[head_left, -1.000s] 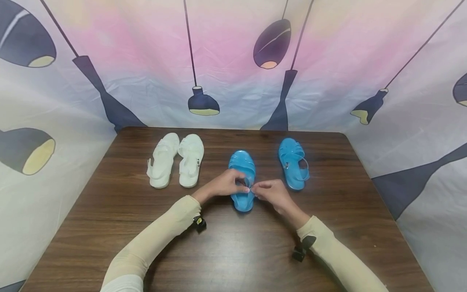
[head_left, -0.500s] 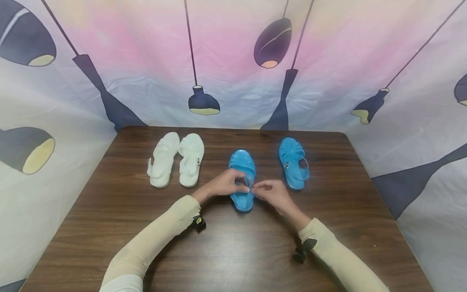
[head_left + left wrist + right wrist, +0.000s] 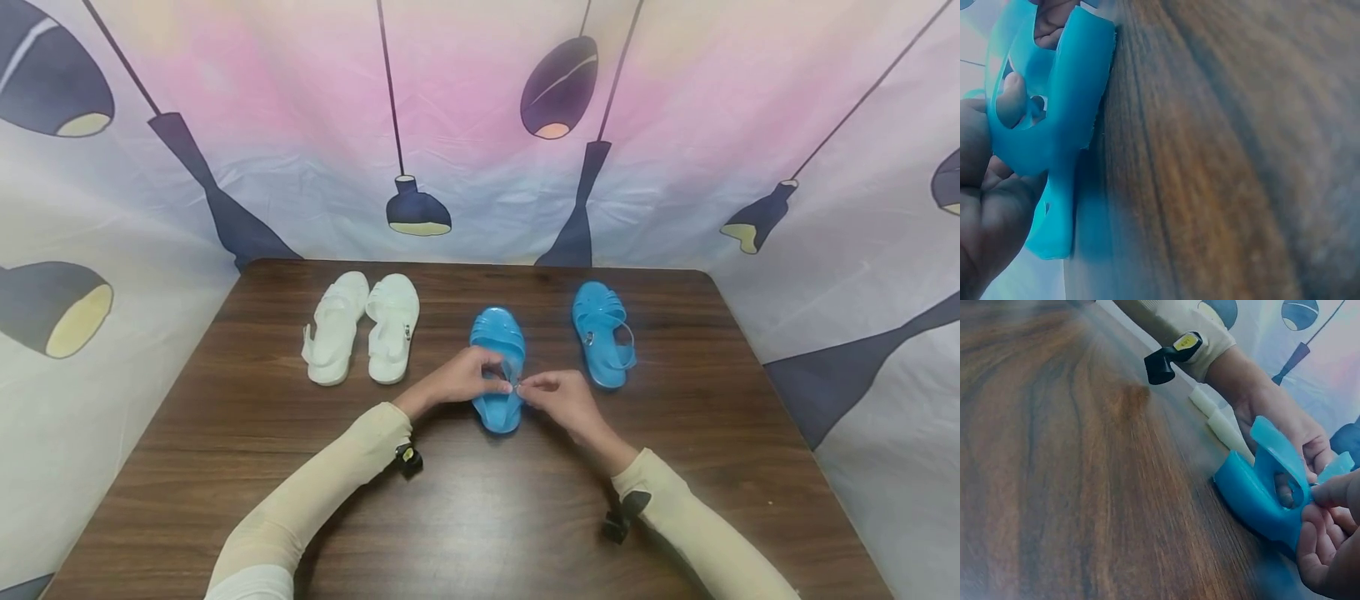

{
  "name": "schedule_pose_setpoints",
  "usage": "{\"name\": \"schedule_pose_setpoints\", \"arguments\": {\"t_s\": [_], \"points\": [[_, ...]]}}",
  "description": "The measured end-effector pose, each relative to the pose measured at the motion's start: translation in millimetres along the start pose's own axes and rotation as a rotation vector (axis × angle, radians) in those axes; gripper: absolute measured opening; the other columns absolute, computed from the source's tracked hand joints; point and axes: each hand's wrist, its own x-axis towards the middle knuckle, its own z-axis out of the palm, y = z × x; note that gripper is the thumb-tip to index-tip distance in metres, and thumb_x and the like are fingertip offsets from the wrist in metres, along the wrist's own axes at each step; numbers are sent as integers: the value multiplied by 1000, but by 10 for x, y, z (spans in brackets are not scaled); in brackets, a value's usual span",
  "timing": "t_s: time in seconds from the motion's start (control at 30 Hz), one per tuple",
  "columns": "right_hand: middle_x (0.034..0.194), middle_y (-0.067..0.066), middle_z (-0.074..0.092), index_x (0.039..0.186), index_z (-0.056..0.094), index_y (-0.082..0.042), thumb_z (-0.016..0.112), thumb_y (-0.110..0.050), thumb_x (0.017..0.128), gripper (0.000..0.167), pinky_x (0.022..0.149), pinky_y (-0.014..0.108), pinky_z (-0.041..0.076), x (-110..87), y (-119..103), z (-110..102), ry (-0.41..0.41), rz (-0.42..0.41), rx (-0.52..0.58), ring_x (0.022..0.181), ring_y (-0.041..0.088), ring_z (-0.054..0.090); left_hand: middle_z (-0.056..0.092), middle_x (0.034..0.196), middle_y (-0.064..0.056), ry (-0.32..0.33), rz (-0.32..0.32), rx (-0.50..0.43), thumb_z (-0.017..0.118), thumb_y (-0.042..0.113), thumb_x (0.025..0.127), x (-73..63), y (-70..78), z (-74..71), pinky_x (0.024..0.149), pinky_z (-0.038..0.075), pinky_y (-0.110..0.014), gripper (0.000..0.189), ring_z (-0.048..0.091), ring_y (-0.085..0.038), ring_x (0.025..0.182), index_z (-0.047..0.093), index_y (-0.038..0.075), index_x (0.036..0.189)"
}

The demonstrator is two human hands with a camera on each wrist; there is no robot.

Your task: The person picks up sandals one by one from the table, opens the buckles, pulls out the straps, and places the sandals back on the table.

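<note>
A blue jelly sandal (image 3: 497,329) stands sole down on the table in the head view, toe pointing away. My left hand (image 3: 465,377) reaches over it from the left, thumb and fingers holding its ankle strap. From the right, my right hand (image 3: 558,396) pinches the strap at the sandal's side, with fingertips meeting the left thumb. In the right wrist view, a small metal buckle (image 3: 1314,484) shows by the right thumb, and a loose strap end (image 3: 1340,464) sticks up beyond it. The left wrist view has a fingertip (image 3: 1013,94) showing through the strap opening. Fingers partly hide the buckle.
The other blue sandal (image 3: 606,342) stands to the right, its ankle strap looped outward. Two white sandals, a left one (image 3: 341,321) and a right one (image 3: 393,312), lie side by side at the back left. A lamp-patterned cloth (image 3: 480,125) hangs behind the brown table (image 3: 480,525).
</note>
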Motion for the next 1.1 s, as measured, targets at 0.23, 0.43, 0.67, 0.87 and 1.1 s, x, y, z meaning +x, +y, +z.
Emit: {"name": "schedule_pose_setpoints", "arguments": {"t_s": [0.23,0.43,0.67,0.87,1.1], "points": [[103,10,77,103,79,-4,77,-17,92,17,81,35,61,44,3,8,-32,67,141,92,20,72,74,95,4,-2,0,-34,77,19,94,-5,-21,-10,91,56,-31,11,69,-10,96,74,11,101],[104,13,76,107,78,0,77,-14,92,20,82,35,61,84,-16,-1,-64,163,228,90,19,72,74,96,5,0,-2,-43,78,18,93,2,-40,12,93,55,-32,11,69,-9,98,75,12,101],[104,13,76,105,78,0,77,-11,91,18,82,35,62,64,-81,-7,-41,169,211,89,19,72,75,98,3,1,-19,-34,78,19,92,16,-36,14,92,56,-32,15,69,-11,99,75,10,103],[105,13,75,108,77,1,77,-12,92,21,82,35,62,82,-86,-8,-64,197,245,89,19,73,74,98,2,3,-4,-59,76,17,94,10,-36,4,93,55,-32,11,69,-12,100,73,10,101],[105,13,74,112,76,1,76,-14,94,23,84,34,61,112,-80,-20,-110,249,304,90,19,72,74,99,1,2,4,-103,76,16,94,-2,-61,-5,93,56,-33,14,70,-13,99,72,8,105]]}}
